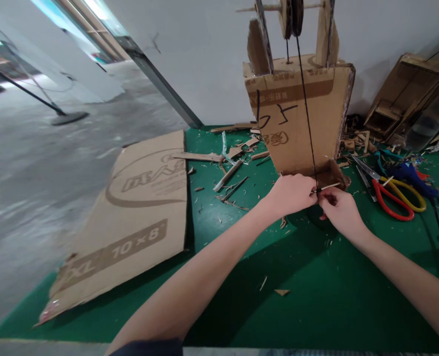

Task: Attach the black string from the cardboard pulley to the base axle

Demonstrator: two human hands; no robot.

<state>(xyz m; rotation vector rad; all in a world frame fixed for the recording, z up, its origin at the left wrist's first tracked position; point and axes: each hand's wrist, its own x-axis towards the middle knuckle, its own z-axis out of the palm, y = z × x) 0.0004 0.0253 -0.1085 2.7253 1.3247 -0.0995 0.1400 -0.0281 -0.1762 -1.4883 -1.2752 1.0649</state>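
Note:
A tall cardboard tower (297, 109) stands at the back of the green table (316, 296), with a spool and axle at its top. A black string (306, 109) runs down from the spool to a thin wooden stick (330, 187). My left hand (291, 194) is closed in a pinch on the stick's left end where the string meets it. My right hand (340, 210) is closed too, fingertips pinching the stick and string from the right. Both hands meet just in front of the tower's base.
A large flat cardboard sheet (130, 222) lies on the table's left, overhanging its edge. Cardboard scraps and sticks (230, 173) litter the back. Red and yellow scissors (395, 198), a blue tool (414, 178) and a cardboard model (405, 94) sit at right.

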